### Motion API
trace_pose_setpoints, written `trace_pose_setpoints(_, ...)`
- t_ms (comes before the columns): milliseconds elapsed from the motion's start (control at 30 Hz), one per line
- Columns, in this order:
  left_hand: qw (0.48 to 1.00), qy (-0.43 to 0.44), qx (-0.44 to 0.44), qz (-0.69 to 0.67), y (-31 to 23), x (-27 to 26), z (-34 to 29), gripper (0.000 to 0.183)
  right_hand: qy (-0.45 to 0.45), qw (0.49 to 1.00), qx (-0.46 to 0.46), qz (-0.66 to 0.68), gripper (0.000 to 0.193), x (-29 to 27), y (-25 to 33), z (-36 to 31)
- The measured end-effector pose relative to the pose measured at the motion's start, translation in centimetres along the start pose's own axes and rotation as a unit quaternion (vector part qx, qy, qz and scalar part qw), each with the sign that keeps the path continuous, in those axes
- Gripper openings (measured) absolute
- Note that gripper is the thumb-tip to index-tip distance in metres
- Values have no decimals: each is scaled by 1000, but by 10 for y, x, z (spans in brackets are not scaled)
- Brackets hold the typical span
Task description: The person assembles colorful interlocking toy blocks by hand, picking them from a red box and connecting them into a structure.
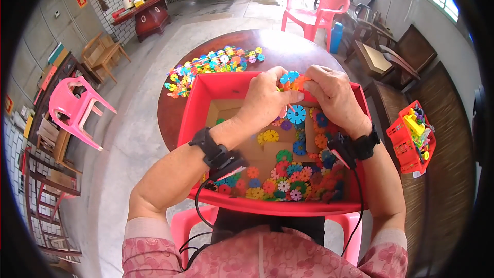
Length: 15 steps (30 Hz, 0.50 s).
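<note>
Above the far side of a red box (190, 118), my left hand (266, 95) and my right hand (332, 91) meet over a small cluster of plastic snowflake discs. A blue snowflake disc (289, 77) and an orange snowflake disc (299, 83) show between them. My left thumb and fingers pinch the cluster, and my right fingers close on its orange side. Just below hangs or lies a larger blue disc (296, 114); whether it is joined to the cluster I cannot tell. Many loose discs (288, 177) in mixed colours lie in the box, mostly at its near side.
Behind the box, a pile of joined discs (218, 67) covers the left part of a round brown table (267, 46). A red basket of toys (411, 141) stands on a wooden bench at right. Pink chairs (77, 105) stand around. Cords hang from both wrists.
</note>
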<state>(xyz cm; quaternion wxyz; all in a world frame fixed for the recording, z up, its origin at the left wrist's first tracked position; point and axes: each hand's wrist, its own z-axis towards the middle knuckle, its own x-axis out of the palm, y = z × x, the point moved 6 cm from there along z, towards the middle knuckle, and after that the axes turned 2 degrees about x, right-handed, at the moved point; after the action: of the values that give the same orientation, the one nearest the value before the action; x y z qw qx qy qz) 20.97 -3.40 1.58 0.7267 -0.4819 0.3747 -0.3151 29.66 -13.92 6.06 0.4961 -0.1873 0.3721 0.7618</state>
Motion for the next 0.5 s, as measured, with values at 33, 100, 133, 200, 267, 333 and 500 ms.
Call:
trace_pose_setpoints(33, 1000, 0, -1, 1, 0, 0, 0, 28, -1, 1000, 1, 1, 12, 0, 1, 0)
trace_pose_setpoints(100, 1000, 2, -3, -5, 0, 1, -1, 27, 3, 1000, 3, -4, 11, -1, 3, 0)
trace_pose_setpoints(133, 1000, 1, -3, -4, -2, -1, -1, 27, 3, 1000, 2, -3, 11, -3, 4, 0)
trace_pose_setpoints(200, 1000, 25, -2, 13, -6, -4, -1, 28, 20, 1000, -18, 6, 11, -4, 8, 0)
trace_pose_setpoints(267, 999, 37, 9, 2, -1, -2, 3, 29, 32, 999, -34, -17, 11, -4, 8, 2)
trace_pose_setpoints(333, 999, 46, 17, -7, -2, -1, 2, 29, 44, 997, -51, -36, 11, -1, 10, 2)
trace_pose_setpoints(500, 997, 49, -7, 51, -12, -1, -2, 25, 5, 998, 41, 46, 10, 2, 2, -5)
